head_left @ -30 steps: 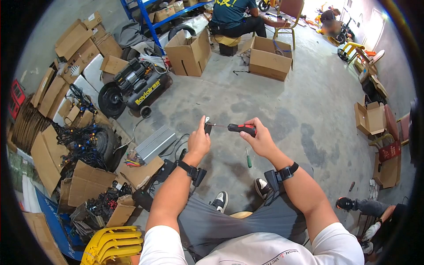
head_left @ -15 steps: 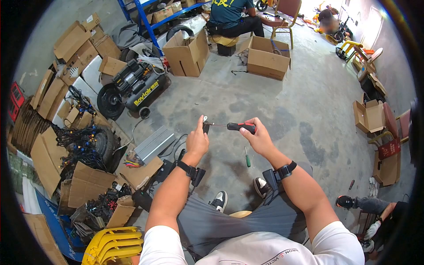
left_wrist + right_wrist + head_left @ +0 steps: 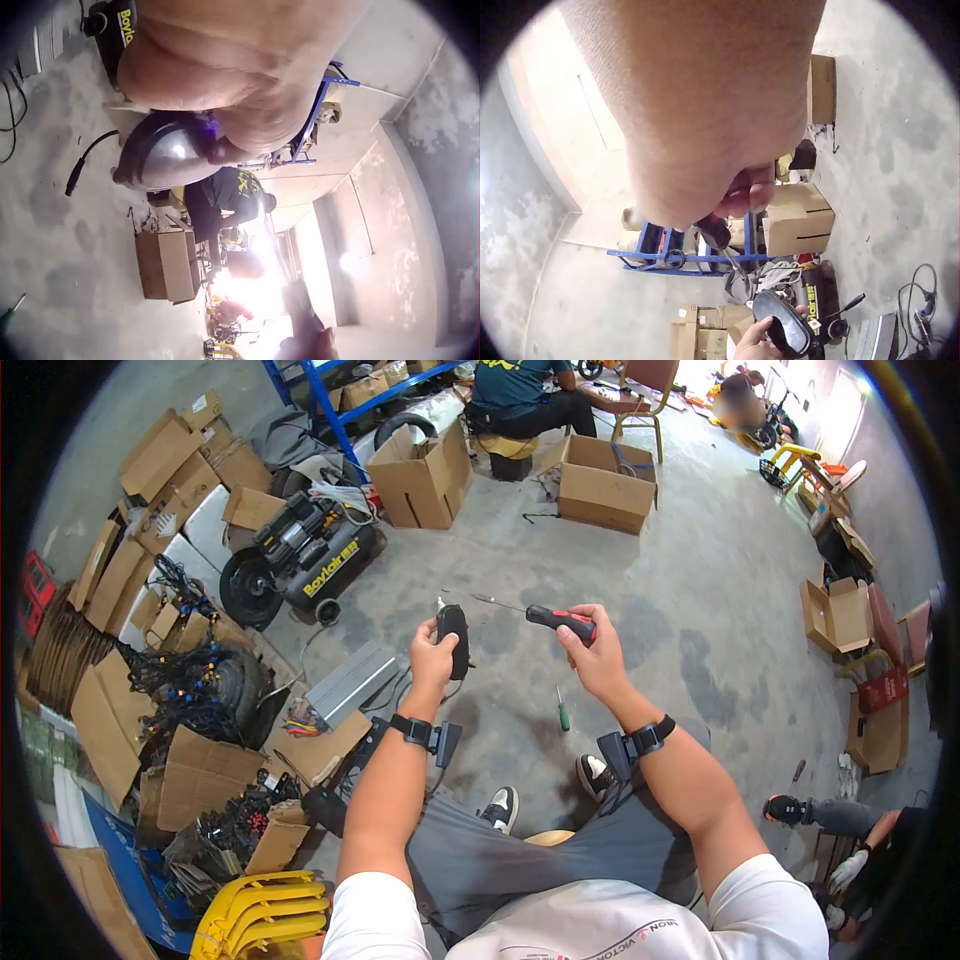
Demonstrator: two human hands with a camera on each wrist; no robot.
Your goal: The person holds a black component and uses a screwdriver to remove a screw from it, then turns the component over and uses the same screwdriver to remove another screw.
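A black oblong part with a small light tip at its top is gripped by my left hand, thumb across its face. In the left wrist view its smooth, shiny side shows under the palm, and a short cable with a black plug hangs off it. My right hand holds a black and red screwdriver, its shaft pointing left and slightly up, the tip apart from the black part. The right wrist view shows the part's glossy oval face near the shaft.
A green screwdriver lies on the floor between the arms. An air compressor, a silver finned box and cartons are at the left. An open carton stands ahead, near a seated person. Another person is at lower right.
The black part has turned to show its long side and no longer meets the screwdriver. The screwdriver's tip has risen and tilted up, and both hands have shifted slightly.
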